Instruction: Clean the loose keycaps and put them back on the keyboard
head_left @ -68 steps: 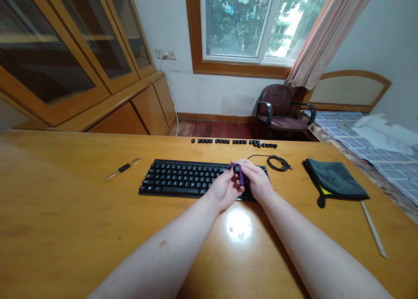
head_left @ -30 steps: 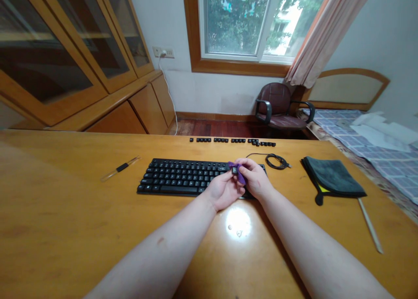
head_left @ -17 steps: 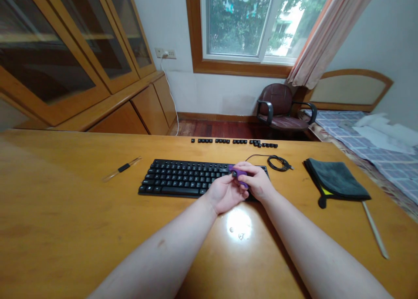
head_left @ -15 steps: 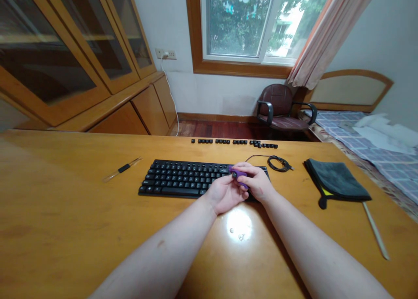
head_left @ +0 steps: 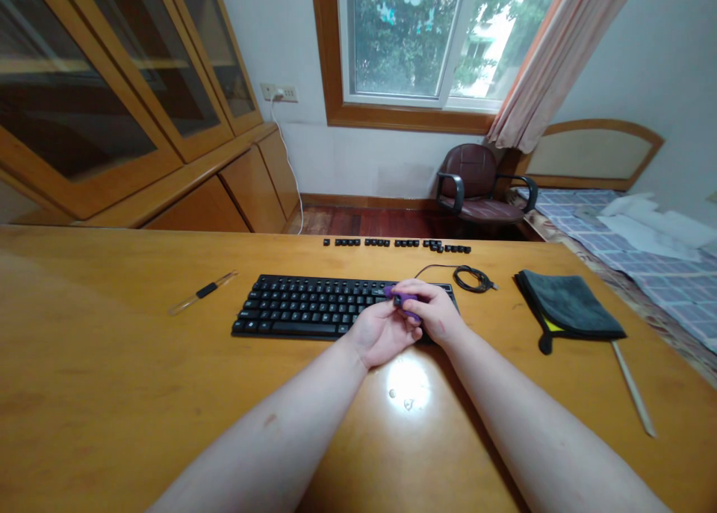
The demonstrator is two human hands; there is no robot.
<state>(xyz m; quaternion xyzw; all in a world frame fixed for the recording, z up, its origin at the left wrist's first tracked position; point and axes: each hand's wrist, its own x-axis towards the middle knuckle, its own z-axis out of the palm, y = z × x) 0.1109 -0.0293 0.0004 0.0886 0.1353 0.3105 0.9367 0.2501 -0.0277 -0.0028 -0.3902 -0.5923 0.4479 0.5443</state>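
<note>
Above the right part of a black keyboard (head_left: 305,308), my two hands are close together. My left hand (head_left: 384,337) is turned palm up, its thumb and fingertips closed on a small black keycap (head_left: 398,301). From the right, my right hand (head_left: 434,311) pinches a small purple cloth (head_left: 413,308) against the keycap. Part of the purple cloth also shows beyond the left fingertips. My hands hide the keyboard's right end. Several loose black keycaps (head_left: 377,243) lie in a row along the desk's far edge.
A coiled black cable (head_left: 472,279) lies behind the keyboard. To the right are a folded dark grey cloth (head_left: 574,305) and a thin pale stick (head_left: 634,390). On the left lies a wire tool with a black grip (head_left: 207,290). Beyond the wooden desk (head_left: 112,378) stands an armchair (head_left: 473,181).
The whole view has shifted slightly, so everything sits a little further left. The purple cloth and keycap have turned slightly between my fingers; both hands keep their hold.
</note>
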